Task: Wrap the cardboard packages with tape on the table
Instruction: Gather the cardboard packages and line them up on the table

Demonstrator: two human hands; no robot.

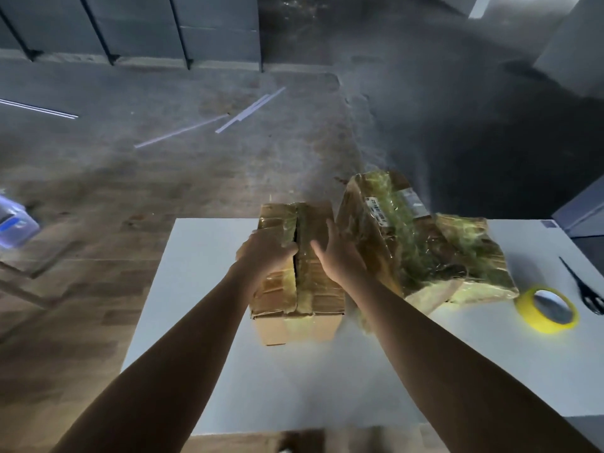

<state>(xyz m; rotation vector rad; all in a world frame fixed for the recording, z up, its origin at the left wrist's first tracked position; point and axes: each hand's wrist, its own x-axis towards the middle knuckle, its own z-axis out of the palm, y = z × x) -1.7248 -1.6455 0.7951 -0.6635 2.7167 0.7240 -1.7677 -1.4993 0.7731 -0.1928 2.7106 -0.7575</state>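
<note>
We see a cardboard box [313, 289] standing on the white table [209, 289], near its far edge and roughly at the middle, with its two top flaps meeting along a dark, slightly open seam. Our left hand [264, 253] lies on the left flap. Its fingers appear to hook over the flap's edge into that seam, though motion blur softens the fingertips. Our right hand [340, 253] rests on the right flap with fingers straight and spread, holding nothing. Both forearms cover part of the box's top, and the right one hides its near right side. Just to the right sits a second package [425, 243], already wound in crinkled glossy tape. Its label is too blurred to read. A yellow tape roll [549, 308] lies flat just beside that package's near right corner. Black scissors [585, 289] lie beyond it, their handles cut off by the frame's right edge. On the left edge a pale plastic container [16, 220] is smeared and only partly in view.
</note>
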